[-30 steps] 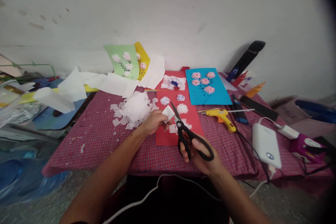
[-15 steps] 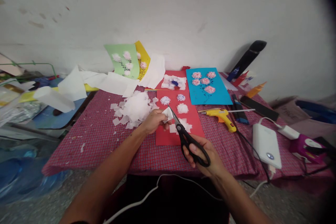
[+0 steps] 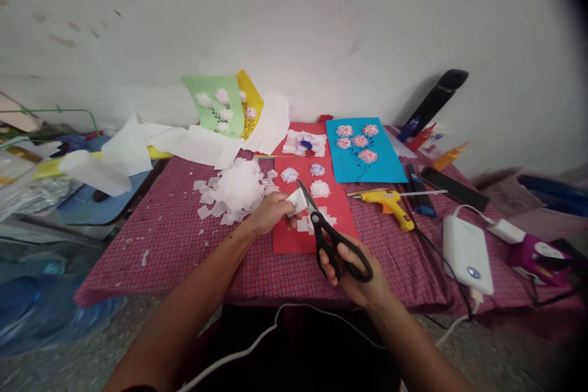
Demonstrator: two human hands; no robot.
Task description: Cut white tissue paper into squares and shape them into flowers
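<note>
Between the closed fingers of my left hand (image 3: pixel 272 212) is a small white paper piece (image 3: pixel 297 200). My right hand (image 3: pixel 361 266) grips black-handled scissors (image 3: pixel 327 234), their blades spread a little at the right edge of that piece. Both hands are above a red sheet (image 3: pixel 294 242). On it lie a white tissue flower (image 3: pixel 320 189), a blue-speckled flower (image 3: pixel 289 176), a smaller speckled one (image 3: pixel 316 169), and loose white squares (image 3: pixel 327 217) partly hidden by the scissors. A heap of white paper squares (image 3: pixel 239 187) is left of the sheet.
Right of the red sheet are a blue flower card (image 3: pixel 342 162), a yellow glue gun (image 3: pixel 388 201) and a white power bank (image 3: pixel 466 257). Green (image 3: pixel 214 95) and yellow cards lean on the wall behind. A white paper roll (image 3: pixel 94 173) is at far left.
The scissors' handles and blades have spread wider apart, and my right hand has shifted slightly down and right. The paper piece in my left hand has tilted and shows more of its face.
</note>
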